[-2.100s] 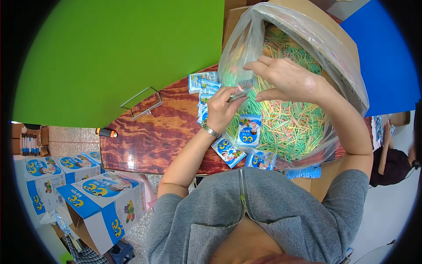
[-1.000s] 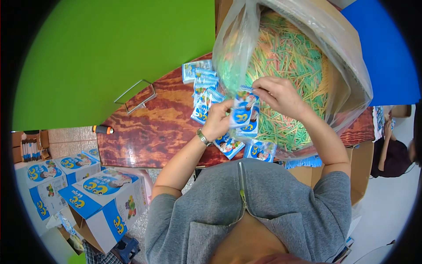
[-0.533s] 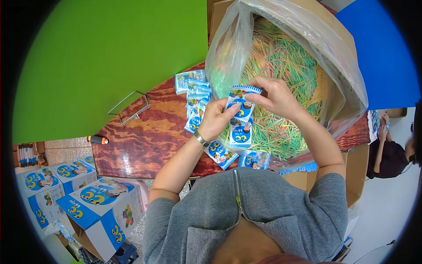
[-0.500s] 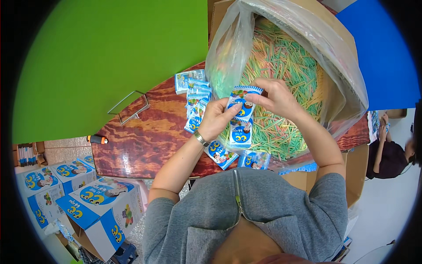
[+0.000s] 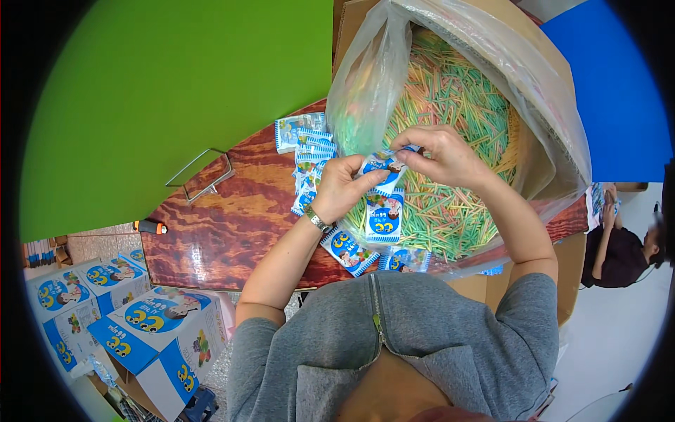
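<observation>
Near the centre of the frame, the small blue-and-white packet (image 5: 389, 183) has its long axis running up-down, top leaning right. The left hand (image 5: 343, 188) is closed on its left side, thumb across the front; the right hand (image 5: 444, 158) pinches its top edge between thumb and fingers, hiding that end. Just below lies another packet (image 5: 384, 216), upright. Coloured sticks (image 5: 457, 105) in a clear bag (image 5: 362, 98) fill the upper right; a packet pile (image 5: 313, 148) sits left of the bag.
</observation>
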Motion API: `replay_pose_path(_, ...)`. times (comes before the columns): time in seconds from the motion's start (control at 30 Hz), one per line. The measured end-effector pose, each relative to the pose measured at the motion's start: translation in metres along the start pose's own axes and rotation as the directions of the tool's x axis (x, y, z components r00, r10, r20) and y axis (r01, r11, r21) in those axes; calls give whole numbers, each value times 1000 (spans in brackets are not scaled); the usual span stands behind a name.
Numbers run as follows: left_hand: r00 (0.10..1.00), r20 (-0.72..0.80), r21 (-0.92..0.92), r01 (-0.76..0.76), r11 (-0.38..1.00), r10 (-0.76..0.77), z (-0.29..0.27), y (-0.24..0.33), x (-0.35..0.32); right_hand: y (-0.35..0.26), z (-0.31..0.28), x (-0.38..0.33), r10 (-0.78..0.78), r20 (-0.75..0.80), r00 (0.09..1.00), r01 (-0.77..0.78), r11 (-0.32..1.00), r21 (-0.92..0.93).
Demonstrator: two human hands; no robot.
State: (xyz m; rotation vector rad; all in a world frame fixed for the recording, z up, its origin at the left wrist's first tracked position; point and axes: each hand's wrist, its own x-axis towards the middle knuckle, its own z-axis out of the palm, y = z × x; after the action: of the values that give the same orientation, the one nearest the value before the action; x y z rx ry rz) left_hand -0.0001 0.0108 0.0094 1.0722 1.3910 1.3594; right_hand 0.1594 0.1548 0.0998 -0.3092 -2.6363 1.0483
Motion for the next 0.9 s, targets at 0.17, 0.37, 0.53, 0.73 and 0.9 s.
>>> replay_pose_path(0.17, 995, 91, -79, -25, 997, 33, 4, 5, 2, -8, -8, 10, 25, 9, 1000, -24, 997, -68)
replay_pose_path(0.37, 997, 65, 44, 45, 998, -48, -4, 1, 2, -1, -6, 5, -35, 54, 998, 37, 998, -45)
replay_pose_path(0.53, 997, -50, 74, -48, 996, 51, 2, 2, -3, 51, -41, 28, 121, -9, 993, -116, 969, 217)
replay_pose_path(0.73, 999, -20, -11, -30, 999, 30, 8, 12, -6, 91, -111, 97, 430, -126, 894, -320, 416, -851)
replay_pose_path(0.9, 999, -30, 3, -45, 999, 46, 7, 10, -6, 179, -120, 97, -398, -95, 912, 151, 543, -826)
